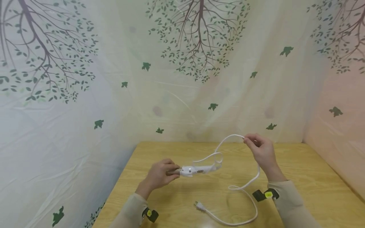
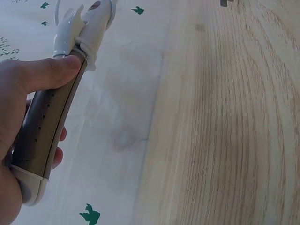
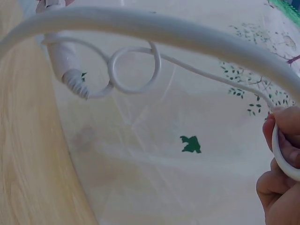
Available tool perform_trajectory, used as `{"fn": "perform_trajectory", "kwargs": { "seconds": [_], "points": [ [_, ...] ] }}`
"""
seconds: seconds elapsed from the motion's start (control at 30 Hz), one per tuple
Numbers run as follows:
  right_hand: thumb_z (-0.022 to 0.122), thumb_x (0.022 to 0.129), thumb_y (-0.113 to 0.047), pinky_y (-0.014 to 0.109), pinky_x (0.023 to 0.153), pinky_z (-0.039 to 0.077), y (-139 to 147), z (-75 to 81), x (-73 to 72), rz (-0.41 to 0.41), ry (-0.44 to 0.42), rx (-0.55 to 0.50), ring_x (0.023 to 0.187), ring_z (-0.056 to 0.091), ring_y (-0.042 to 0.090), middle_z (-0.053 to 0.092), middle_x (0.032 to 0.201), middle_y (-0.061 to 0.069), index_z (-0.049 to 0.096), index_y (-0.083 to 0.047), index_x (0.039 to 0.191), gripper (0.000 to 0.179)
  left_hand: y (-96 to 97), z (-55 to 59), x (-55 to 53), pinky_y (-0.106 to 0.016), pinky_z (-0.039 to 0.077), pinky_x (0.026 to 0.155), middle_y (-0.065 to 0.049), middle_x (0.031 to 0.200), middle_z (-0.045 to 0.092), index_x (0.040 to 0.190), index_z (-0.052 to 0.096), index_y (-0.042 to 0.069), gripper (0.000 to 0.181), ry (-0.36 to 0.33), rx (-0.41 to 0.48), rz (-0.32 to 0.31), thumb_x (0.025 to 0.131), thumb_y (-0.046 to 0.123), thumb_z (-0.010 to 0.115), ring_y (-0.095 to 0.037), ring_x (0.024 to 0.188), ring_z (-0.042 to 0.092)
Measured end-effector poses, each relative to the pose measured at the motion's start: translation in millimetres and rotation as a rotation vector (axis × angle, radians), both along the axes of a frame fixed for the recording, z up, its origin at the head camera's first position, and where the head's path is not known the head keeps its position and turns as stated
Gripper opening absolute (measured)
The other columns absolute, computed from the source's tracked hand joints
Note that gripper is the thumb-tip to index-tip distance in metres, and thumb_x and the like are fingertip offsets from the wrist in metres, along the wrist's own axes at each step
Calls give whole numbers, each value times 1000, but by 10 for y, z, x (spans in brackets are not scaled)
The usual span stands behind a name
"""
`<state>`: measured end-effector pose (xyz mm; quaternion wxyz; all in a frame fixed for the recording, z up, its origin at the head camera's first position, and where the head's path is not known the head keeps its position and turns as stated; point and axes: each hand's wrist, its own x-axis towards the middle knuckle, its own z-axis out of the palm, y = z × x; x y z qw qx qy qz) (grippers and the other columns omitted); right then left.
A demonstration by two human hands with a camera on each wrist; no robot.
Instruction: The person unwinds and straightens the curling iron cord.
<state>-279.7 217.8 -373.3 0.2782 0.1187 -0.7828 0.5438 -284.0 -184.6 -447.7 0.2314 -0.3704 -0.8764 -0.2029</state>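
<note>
Beige-sleeved forearms reach over the pale wooden table [image 1: 299, 164], backed by a white tree-print plastic curtain [image 1: 85, 95]. Long white power cord [image 1: 251, 182] arcs up, drops to the table, ends in a two-prong plug [image 1: 200, 206] lying flat. White-and-grey hair straightener [image 1: 196, 170] held just above the table, left hand [image 1: 161, 174] wrapped round its grey plate end. Right hand [image 1: 260, 148] pinches the cord high, fingers curled. Risk: small loop near the strain relief [image 3: 75, 82] could tighten into a kink if the cord is pulled; dragging plug may snag.
</note>
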Motion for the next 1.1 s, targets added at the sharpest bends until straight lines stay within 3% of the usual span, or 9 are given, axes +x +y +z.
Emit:
{"fn": "perform_trajectory", "kwargs": {
  "seconds": [0.27,0.43,0.57,0.77,0.97,1.1],
  "points": [
    [65,95,-22,9,70,47,80,-170,-135,-125,-105,29,80,59,-10,67,83,-11,69,6,101,29,-19,9,-1,-12,51,70,8,96,64,105,74,17,26,-34,70,-137,80,22,81,-2,82,62],
    [65,94,-23,14,65,46,141,-306,-187,-165,-188,99,75,55,-9,71,85,3,71,3,99,27,-32,-3,-9,-14,52,70,6,97,64,106,74,16,28,-15,122,-190,80,22,82,-4,83,62],
    [64,95,-27,22,66,46,160,-390,-212,-165,-276,178,79,58,2,72,89,10,72,1,99,29,-35,-2,-11,-16,53,70,5,97,65,106,74,15,29,-14,162,-218,79,20,82,-5,83,62],
    [63,96,-27,34,71,49,159,-509,-242,-56,-369,343,88,64,24,72,89,11,72,0,99,29,-22,20,-9,-17,54,72,4,98,64,106,73,13,28,-51,219,-256,80,16,81,-6,85,63],
    [63,94,-17,33,64,49,112,-613,-207,169,-427,547,75,60,16,70,84,7,73,-4,93,16,-13,26,-9,-17,54,73,5,98,63,105,73,14,26,-95,245,-248,81,17,80,-6,87,64],
    [64,94,-16,36,70,51,52,-636,-186,216,-379,599,82,62,17,70,90,3,73,-6,97,14,-1,31,-3,-20,55,74,4,98,65,105,73,14,27,-66,236,-215,80,18,81,-7,87,64]
  ]
}}
